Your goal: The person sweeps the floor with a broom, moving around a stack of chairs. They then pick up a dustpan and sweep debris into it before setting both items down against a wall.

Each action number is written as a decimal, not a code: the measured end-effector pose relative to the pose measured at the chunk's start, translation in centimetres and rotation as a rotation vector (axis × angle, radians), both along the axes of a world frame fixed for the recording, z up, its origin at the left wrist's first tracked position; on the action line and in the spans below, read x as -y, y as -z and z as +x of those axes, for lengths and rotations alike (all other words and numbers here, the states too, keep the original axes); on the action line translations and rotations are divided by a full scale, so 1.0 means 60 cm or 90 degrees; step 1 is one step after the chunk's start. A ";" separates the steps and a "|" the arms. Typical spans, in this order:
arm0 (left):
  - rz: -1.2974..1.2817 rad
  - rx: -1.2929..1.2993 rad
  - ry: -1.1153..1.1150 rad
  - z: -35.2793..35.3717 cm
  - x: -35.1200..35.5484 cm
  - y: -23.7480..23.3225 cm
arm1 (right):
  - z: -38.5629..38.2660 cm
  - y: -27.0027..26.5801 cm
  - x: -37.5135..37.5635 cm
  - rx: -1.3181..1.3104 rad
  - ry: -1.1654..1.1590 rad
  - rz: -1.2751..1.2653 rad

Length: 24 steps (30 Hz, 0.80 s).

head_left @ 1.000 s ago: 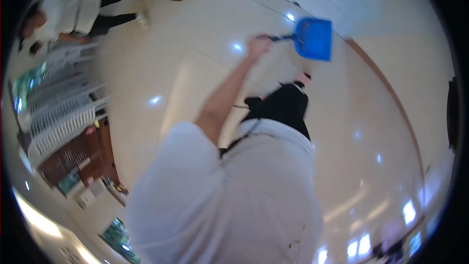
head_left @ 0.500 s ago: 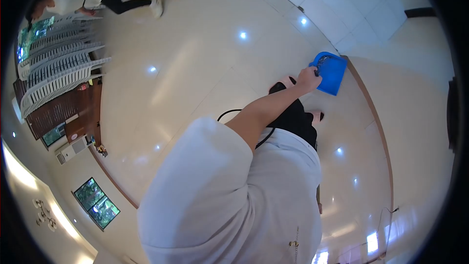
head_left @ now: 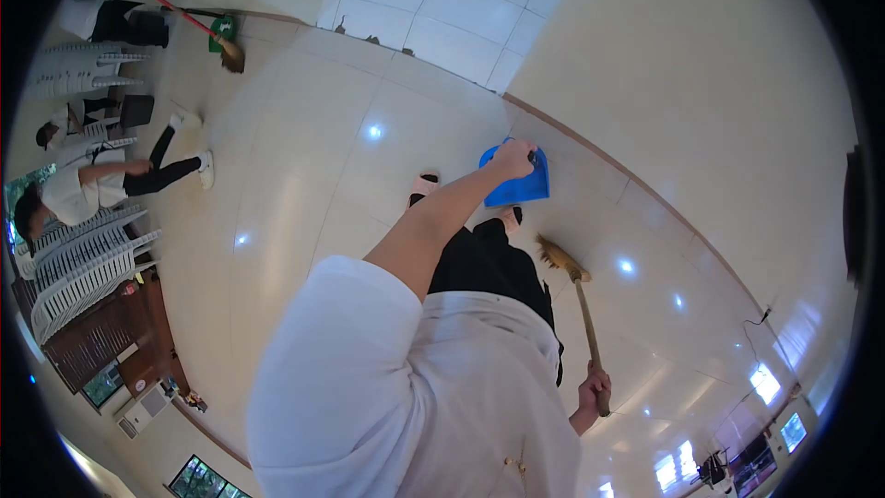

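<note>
My left hand (head_left: 513,160), with its arm stretched forward, is closed on the handle of a blue dustpan (head_left: 518,189). The dustpan is at floor level just ahead of my feet. On my right side, my right hand (head_left: 595,391) wraps round the wooden stick of a broom (head_left: 587,323). The broom's brown bristle head (head_left: 559,256) points forward, near my right foot and behind the dustpan. My fingers partly hide the dustpan's handle.
A brown baseboard (head_left: 627,171) runs along the wall on the right. Stacked white chairs (head_left: 88,267) and a walking person (head_left: 92,175) are at the left. Farther off are a green dustpan (head_left: 221,32) and another broom (head_left: 232,57). A cord (head_left: 751,332) hangs by the wall.
The view has turned, and the dustpan appears farther left. The broom in my right hand has come into view. The walking person appears lower, and another broom and green dustpan now show.
</note>
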<state>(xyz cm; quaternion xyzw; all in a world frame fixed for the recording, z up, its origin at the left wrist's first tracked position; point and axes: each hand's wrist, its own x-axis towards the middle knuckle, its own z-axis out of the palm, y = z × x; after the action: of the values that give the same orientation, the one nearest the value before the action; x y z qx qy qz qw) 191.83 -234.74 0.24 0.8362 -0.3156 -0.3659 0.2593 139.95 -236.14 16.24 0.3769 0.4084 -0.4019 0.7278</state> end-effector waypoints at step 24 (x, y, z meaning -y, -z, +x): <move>-0.109 0.083 0.090 -0.041 0.147 0.071 | 0.046 -0.003 0.096 0.038 -0.385 -0.029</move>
<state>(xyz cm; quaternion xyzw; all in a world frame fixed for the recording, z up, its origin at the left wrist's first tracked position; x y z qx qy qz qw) 189.38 -243.57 -4.02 0.8087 -0.4198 -0.2999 0.2825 142.69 -241.89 16.40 0.2336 0.4713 -0.1649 0.8343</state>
